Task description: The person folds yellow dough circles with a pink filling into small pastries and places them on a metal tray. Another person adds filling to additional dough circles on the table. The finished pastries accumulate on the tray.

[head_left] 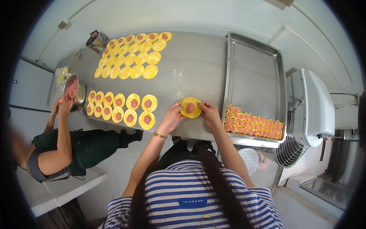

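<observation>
Between my hands, above the near edge of the steel table, is a round yellow dumpling wrapper (185,113), laid open with a lump of pink meat filling (190,107) in its middle. My left hand (172,117) pinches its left edge; a gold-coloured bracelet circles that wrist. My right hand (209,114) grips the opposite edge with thumb and fingers. To the left, two rows of filled wrappers (149,103) lie flat, each with a meat lump. On the right, the metal tray (254,76) holds tight rows of shaped dumplings (253,126) at its near end, pink filling showing on top.
Farther back lie more yellow wrappers (129,59), only some with meat. At the table's left end a co-worker's hands (63,107) are at a metal bowl (80,93) of pink filling. A metal pot (97,41) stands far left. A white machine (310,107) stands right of the tray.
</observation>
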Demonstrator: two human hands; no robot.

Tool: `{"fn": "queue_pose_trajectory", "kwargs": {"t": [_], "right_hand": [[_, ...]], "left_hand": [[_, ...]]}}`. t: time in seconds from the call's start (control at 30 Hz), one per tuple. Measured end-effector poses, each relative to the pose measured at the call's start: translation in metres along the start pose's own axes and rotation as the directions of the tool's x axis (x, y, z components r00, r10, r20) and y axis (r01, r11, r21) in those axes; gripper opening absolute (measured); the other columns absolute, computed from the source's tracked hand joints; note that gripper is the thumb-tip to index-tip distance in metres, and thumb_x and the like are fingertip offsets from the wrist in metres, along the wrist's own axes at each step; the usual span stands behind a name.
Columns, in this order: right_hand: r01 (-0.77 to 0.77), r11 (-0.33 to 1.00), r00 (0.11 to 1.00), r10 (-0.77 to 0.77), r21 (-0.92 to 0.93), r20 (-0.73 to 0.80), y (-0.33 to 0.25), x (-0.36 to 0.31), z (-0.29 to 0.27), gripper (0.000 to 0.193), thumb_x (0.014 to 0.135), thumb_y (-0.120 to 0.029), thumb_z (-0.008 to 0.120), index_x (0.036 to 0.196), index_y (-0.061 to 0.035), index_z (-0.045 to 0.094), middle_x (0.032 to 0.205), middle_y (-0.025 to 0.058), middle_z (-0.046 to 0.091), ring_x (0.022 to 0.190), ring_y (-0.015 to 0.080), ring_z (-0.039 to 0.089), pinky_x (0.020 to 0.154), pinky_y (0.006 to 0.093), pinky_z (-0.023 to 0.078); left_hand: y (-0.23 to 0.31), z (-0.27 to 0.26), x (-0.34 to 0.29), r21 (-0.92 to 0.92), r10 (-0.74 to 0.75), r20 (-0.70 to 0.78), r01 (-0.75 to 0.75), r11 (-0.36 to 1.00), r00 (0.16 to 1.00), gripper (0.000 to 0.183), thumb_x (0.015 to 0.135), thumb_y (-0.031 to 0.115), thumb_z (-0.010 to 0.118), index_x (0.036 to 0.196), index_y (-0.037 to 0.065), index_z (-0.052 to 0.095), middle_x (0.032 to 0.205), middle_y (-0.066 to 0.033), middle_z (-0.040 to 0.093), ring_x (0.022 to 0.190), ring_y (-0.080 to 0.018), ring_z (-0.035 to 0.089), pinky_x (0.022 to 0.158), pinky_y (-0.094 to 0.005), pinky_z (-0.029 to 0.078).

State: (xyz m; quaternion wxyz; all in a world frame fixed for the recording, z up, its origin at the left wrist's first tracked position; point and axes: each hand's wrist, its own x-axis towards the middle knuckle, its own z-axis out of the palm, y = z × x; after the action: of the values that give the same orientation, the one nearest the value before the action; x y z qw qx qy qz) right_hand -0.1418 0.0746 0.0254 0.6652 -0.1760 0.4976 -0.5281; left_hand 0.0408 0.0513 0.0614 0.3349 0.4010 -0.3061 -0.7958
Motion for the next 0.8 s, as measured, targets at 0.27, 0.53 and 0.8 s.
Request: {"fn": "queue_pose_trajectory", "kwargs": {"t": [0.27,0.53,0.8], "right_hand": [[0.013,0.989,0.999,-0.018,-0.149,-0.03,0.032,0.009,-0.01,0.022,0.088,-0.004,0.058,0.107,0.0067,0.061,0.096,0.01,0.065,0.085,0.0152,0.063,0.075,0.0258,0.052],[0.256,0.903,0.966,-0.247,-0.345,0.069,0.053,0.004,-0.016,0.024,0.083,0.0,0.064,0.107,0.0034,0.062,0.095,0.008,0.066,0.085,0.0135,0.062,0.077,0.0249,0.05],[0.217,0.95,0.975,-0.202,-0.224,0.089,0.036,-0.004,-0.013,0.014,0.085,-0.001,0.063,0.098,0.0001,0.059,0.094,0.004,0.063,0.087,0.011,0.059,0.08,0.0243,0.046]], "left_hand": [[-0.05,-0.017,0.01,0.177,0.067,-0.211,-0.03,0.984,0.975,0.031,0.095,0.007,0.039,0.121,-0.001,0.054,0.117,-0.0107,0.058,0.104,-0.0175,0.058,0.084,-0.0293,0.051],[-0.059,-0.019,0.014,0.204,0.106,-0.167,-0.071,0.976,0.98,0.028,0.091,0.001,0.052,0.119,-0.002,0.056,0.11,-0.0078,0.058,0.102,-0.0156,0.059,0.084,-0.0267,0.053],[-0.054,-0.021,0.013,0.102,-0.002,-0.191,0.022,0.995,0.982,0.017,0.094,0.01,0.056,0.109,0.003,0.057,0.108,-0.0003,0.057,0.094,-0.0099,0.058,0.081,-0.0241,0.052]]}}
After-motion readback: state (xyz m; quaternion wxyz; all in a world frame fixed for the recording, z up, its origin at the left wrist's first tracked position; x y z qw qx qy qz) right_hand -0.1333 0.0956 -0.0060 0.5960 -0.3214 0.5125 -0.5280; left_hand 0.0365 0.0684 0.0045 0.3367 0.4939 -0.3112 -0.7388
